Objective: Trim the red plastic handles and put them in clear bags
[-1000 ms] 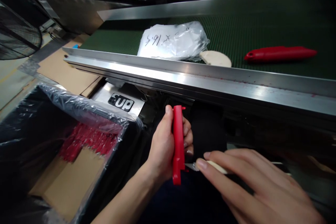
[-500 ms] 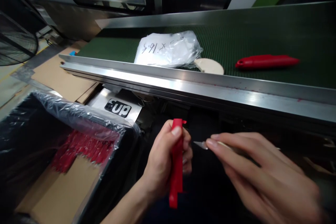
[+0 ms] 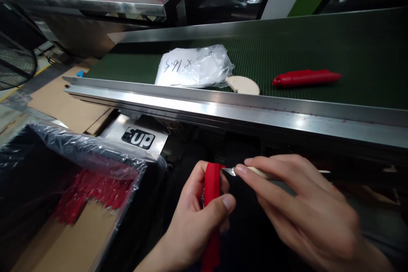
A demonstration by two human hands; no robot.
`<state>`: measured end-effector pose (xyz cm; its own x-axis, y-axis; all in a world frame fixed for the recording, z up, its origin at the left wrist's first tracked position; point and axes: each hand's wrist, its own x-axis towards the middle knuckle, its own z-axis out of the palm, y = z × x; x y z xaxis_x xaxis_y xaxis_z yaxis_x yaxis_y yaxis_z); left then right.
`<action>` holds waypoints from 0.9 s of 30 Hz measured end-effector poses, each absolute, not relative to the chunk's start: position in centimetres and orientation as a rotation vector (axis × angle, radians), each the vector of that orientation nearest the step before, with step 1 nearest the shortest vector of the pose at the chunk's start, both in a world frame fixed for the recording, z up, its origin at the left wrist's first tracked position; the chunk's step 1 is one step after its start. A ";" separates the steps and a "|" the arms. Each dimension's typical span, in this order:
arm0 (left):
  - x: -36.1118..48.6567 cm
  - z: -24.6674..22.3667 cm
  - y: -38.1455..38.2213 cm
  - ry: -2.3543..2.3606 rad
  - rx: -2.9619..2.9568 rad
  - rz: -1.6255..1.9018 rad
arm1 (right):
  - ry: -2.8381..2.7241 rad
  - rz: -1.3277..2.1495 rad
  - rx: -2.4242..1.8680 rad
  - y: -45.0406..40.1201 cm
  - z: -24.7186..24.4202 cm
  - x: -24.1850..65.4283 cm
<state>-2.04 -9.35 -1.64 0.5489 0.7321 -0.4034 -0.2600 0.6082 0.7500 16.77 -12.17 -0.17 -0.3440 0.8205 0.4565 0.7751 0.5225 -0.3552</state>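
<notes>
Below the conveyor [image 3: 242,112], red handle [image 3: 211,191] upright in left hand [image 3: 194,225], blade [image 3: 230,172] pointing left

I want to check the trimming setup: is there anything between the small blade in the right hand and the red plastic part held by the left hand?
Nothing visible does. The blade in the right hand has its tip right at the upper end of the red part, gripped by the left hand.
</notes>
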 end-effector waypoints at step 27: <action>-2.3 -1.3 -9.8 0.404 0.292 0.573 | -1.997 0.233 -1.225 -12.3 0.5 15.5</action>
<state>-2.27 -9.80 -1.30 0.7659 0.5758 -0.2863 -0.4634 0.8029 0.3751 15.50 -12.26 0.46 -0.2439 0.8228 0.5134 0.6826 0.5217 -0.5117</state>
